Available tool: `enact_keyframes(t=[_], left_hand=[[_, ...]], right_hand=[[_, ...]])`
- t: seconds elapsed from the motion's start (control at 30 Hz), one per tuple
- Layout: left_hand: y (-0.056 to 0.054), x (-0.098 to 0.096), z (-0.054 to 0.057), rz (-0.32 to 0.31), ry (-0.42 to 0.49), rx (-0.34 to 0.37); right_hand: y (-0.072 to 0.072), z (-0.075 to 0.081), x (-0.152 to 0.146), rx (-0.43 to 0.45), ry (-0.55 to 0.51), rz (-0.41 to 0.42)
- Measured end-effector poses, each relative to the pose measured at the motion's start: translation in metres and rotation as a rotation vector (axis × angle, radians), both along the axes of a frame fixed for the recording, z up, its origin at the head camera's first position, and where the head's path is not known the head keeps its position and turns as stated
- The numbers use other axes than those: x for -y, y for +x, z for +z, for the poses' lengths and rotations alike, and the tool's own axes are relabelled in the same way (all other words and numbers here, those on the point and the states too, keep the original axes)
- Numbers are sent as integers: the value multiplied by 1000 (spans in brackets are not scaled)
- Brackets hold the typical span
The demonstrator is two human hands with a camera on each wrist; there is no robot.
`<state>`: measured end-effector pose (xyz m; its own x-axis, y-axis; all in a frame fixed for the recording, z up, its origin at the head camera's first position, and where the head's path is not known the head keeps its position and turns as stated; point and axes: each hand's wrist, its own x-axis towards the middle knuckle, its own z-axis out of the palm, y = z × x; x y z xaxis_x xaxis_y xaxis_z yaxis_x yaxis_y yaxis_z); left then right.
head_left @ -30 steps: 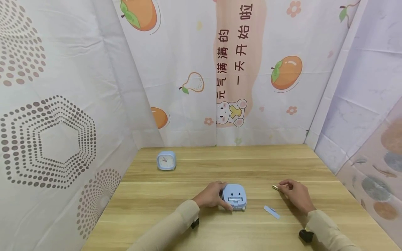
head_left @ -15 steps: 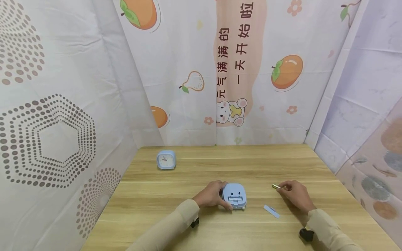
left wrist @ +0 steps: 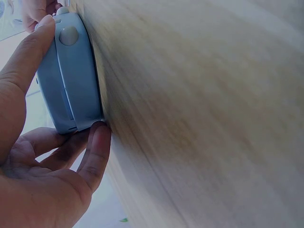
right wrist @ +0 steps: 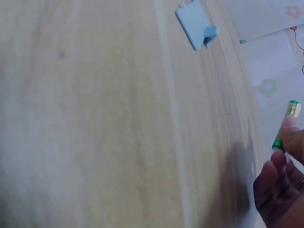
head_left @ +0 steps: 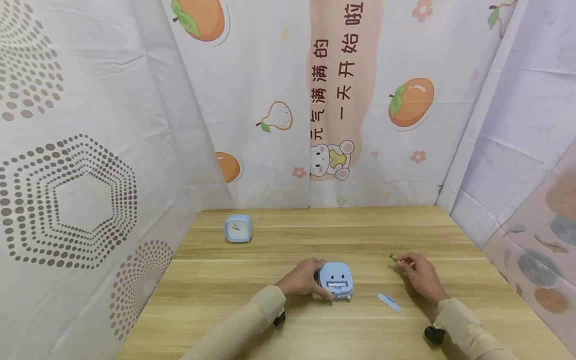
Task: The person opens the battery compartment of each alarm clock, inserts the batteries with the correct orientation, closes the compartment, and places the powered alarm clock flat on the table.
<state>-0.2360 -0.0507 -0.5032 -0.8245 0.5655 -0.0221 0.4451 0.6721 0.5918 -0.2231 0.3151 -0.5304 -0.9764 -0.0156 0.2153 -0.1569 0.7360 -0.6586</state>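
A light-blue alarm clock (head_left: 335, 270) lies with its back up on the table, an open battery slot facing upward; a pale strip shows inside. My left hand (head_left: 302, 281) grips its left side, and in the left wrist view the thumb and fingers span the blue case (left wrist: 76, 80). To the right, my right hand (head_left: 420, 279) pinches a small green-and-gold battery (right wrist: 290, 110) by thumb and fingertips, above the table. Between the hands lies the blue battery cover (head_left: 389, 302), its tab visible in the right wrist view.
A second blue alarm clock (head_left: 238, 229) stands at the back left, its dial toward me. The wood-grain table (head_left: 279, 240) is bounded by printed curtains (head_left: 270, 60) at the back and both sides.
The battery has turned in my right fingers, and its outer end now points more upward. The right hand has shifted slightly up and left. My left hand and the clock stay put.
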Motion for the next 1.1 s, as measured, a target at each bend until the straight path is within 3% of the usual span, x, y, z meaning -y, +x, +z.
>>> enact_keyframes(t=[0.3, 0.5, 0.77, 1.1], left_hand=[[-1, -1, -3, -5, 9, 1], [1, -1, -1, -4, -1, -1], [2, -1, 2, 3, -20, -10], [1, -1, -1, 2, -12, -9]], right_hand=[[4, 2, 3, -31, -116, -12], [4, 3, 4, -78, -130, -2], [3, -2, 6, -87, -92, -13], [3, -2, 4, -72, -136, -27]])
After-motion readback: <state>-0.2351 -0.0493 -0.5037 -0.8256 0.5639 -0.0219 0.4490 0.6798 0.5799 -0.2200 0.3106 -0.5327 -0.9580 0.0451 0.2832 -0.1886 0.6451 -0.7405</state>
